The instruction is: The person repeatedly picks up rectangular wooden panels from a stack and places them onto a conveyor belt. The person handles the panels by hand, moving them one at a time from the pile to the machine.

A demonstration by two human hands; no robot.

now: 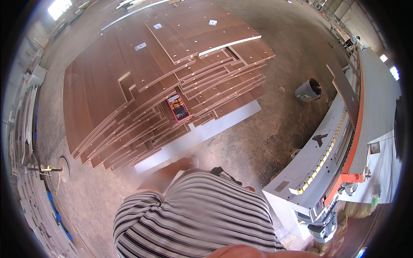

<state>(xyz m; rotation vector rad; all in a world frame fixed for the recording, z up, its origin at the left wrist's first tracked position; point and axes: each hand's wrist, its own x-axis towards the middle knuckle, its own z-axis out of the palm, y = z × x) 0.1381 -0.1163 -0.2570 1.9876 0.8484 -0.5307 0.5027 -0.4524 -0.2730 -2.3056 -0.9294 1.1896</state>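
My left forearm reaches across the front of my striped shirt, and my left hand (189, 163) is by my waist. Its fingers are blurred and partly hidden, so their state is unclear. My right hand does not show. In front of me lies a big stack of brown wood-grain panels (101, 81) with small drilled holes and stepped, uneven edges. On the stack's near side rests a phone (174, 102) in a red case, its screen lit, apart from my hand. A white board (223, 119) sticks out beneath the near edge of the stack.
At right stands a long grey machine (297, 172) with an orange rail and a brown panel (344, 92) on it. A bucket (306, 91) stands on the floor between machine and stack. Long boards (36, 210) are piled at left, near a round floor disc (64, 169).
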